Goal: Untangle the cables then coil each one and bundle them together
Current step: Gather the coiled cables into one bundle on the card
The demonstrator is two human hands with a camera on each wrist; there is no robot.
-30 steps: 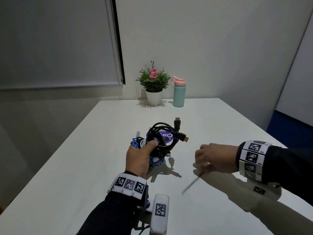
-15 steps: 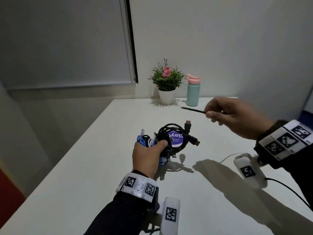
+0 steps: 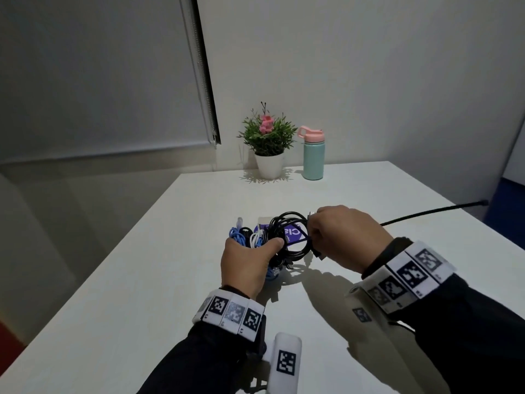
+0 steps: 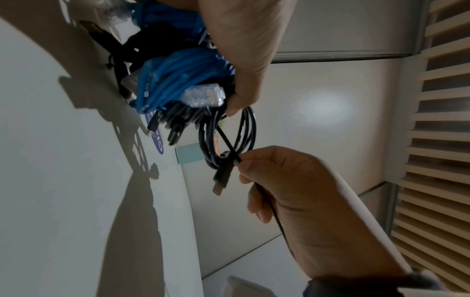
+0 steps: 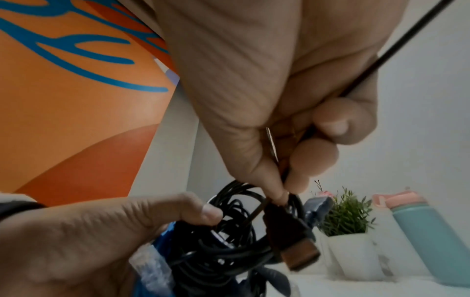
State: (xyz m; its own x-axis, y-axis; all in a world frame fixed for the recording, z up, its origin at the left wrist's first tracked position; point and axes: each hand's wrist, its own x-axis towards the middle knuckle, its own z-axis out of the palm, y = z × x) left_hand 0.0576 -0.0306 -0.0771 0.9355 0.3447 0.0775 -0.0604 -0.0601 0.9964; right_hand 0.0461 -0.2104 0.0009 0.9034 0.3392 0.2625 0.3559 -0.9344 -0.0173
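Smooth, matt white counter (image 3: 369, 194). Black rubber-sheathed coiled cables (image 3: 287, 237), slightly glossy; clear plastic plug (image 4: 204, 96) on the blue cable. Matt teal metal bottle (image 3: 313, 160).

A purple round label (image 3: 292, 234) behind the black cable coil (image 3: 287, 237) showed mirrored white letters, roughly "Cla"; the rest was hidden.

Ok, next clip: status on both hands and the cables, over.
Left hand grips coiled cable bundle above the table. Right hand pinches thin black tie at the black coil, threaded through. Bundle not yet tied. Nothing in the way.
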